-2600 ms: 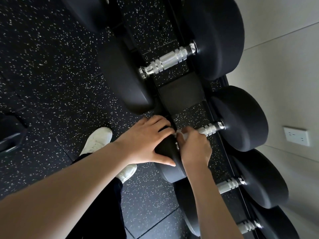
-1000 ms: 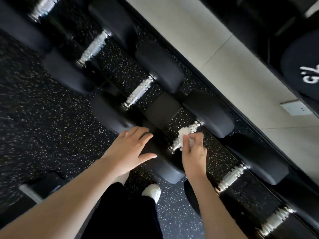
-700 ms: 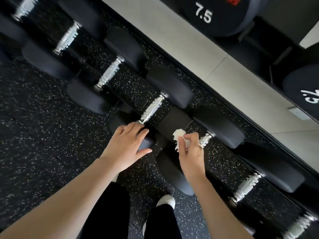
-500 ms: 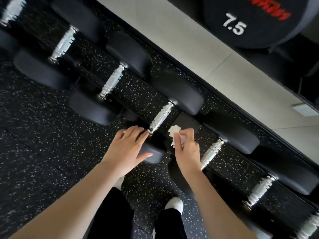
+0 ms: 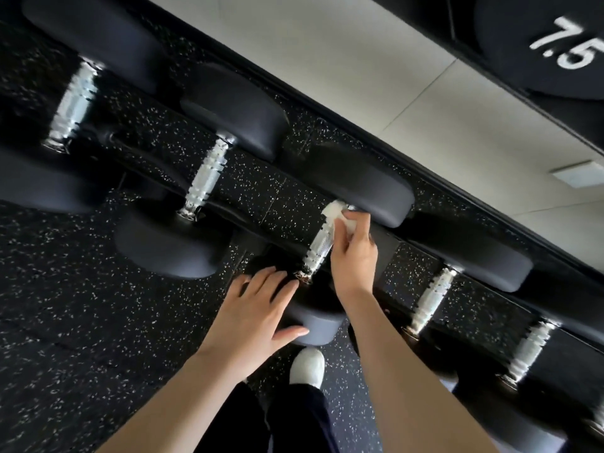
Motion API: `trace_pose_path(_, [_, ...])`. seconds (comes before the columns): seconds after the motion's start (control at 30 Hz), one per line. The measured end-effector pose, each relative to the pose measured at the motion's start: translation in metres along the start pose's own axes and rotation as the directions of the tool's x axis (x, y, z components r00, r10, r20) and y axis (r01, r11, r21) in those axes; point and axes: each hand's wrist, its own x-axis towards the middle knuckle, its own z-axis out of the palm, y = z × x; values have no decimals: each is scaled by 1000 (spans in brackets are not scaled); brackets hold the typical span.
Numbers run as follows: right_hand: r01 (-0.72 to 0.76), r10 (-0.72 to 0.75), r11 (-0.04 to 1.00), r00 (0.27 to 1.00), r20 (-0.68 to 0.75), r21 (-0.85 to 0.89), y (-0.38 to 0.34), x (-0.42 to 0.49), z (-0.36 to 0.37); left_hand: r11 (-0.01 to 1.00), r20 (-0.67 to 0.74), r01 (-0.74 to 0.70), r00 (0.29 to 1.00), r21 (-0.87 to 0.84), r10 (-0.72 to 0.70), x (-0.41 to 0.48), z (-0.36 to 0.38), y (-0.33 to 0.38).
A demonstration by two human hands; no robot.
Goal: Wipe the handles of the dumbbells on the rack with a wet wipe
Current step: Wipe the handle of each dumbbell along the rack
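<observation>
I see the wet wipe (image 5: 333, 212) at the far end of a chrome dumbbell handle (image 5: 318, 248) on the low rack (image 5: 385, 253), pinched in the right hand (image 5: 354, 256) fingers | left hand (image 5: 258, 318) fingers spread flat on that dumbbell's near head (image 5: 315, 318) | black speckled rubber floor (image 5: 81, 305), pale tiled wall (image 5: 327, 60) | neighbouring handles (image 5: 431, 297) motion-blurred; a "7.5" weight (image 5: 523, 44) cut off top right

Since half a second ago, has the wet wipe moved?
Yes. The wet wipe has gone left, onto the far end of the handle whose near head the left hand rests on; earlier it hung just right of that handle.
</observation>
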Motion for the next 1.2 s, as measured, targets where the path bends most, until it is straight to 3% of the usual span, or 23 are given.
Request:
trace_pose_path(0.13, [-72,100,989,971,-216,131,-6,0,11,1000,-23,8,1000,-8,-8,0,3,0])
trace_pose_path(0.5, [-65,188,957,884,-428,284,-9,-2,24,1000,-36,9,999,-11,-9,-2,4,1])
trace_pose_path(0.93, [-159,303,919,870,-388,361,-21,11,25,999,-79,17,997,-33,-20,-3,9,0])
trace_pose_path(1.2, [-179,227,943,962,-149,280,-11,-9,10,999,-77,19,997,-37,-22,-3,9,0])
